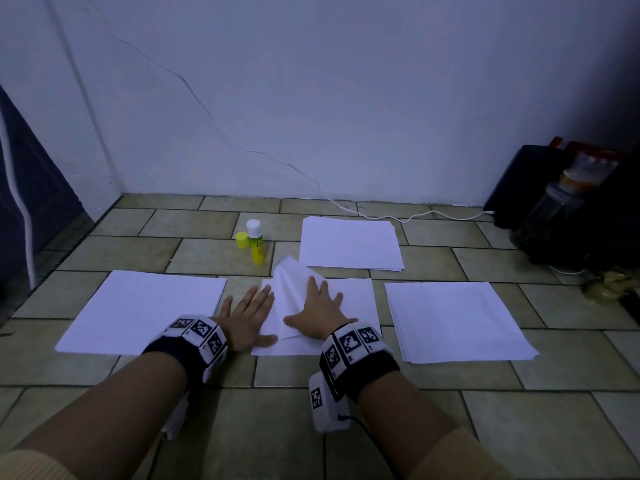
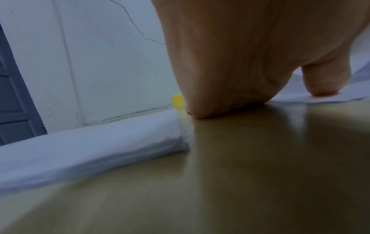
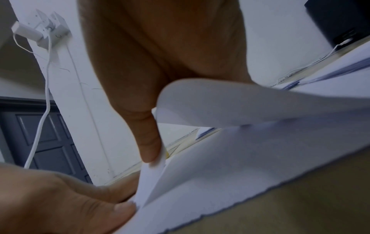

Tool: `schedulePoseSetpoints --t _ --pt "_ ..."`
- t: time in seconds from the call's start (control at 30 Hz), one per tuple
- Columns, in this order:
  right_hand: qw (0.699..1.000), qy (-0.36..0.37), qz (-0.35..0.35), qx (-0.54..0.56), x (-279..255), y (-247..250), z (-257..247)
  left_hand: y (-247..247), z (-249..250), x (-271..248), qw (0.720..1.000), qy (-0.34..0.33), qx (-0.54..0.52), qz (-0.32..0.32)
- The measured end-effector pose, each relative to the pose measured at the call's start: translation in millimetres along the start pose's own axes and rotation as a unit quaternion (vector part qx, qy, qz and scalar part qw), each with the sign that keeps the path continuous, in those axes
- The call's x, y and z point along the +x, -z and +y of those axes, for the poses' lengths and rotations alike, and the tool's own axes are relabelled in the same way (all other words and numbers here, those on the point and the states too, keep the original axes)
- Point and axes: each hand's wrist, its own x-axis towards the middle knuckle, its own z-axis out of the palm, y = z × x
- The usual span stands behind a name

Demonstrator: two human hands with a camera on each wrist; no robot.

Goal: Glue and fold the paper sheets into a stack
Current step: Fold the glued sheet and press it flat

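In the head view, a white paper sheet being folded lies on a flat white sheet on the tan tiled floor, and this folded sheet is the landmark for all places here. The right hand lies flat on it with the fingers spread wide, pressing the folded flap down. The left hand, also flat with straight fingers, rests on the floor just left of it, and its thumb touches the edge of the sheet below. A yellow glue stick with a white top stands behind the folded sheet, and its yellow cap stands just beside it. There are three more piles of white paper: a left pile, a right pile and a far pile behind. The left wrist view shows the left palm on the floor and the thick edge of the left pile. In the right wrist view the flap of the folded sheet still curves up under the palm, so I judge that the crease is not yet pressed. The risk is that the flap springs back or slides crooked if the right hand lifts too early, and wet glue could then stick it in the wrong place. The label on the glue stick is too small to read, and I see no other writing.
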Motion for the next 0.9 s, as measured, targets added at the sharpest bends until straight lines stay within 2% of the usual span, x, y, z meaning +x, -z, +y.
schedulePoseSetpoints --t 0.9 --pt "1.000 -0.017 0.014 -0.014 -9 -5 -5 0 2 -2 1.000 0.003 0.005 0.002"
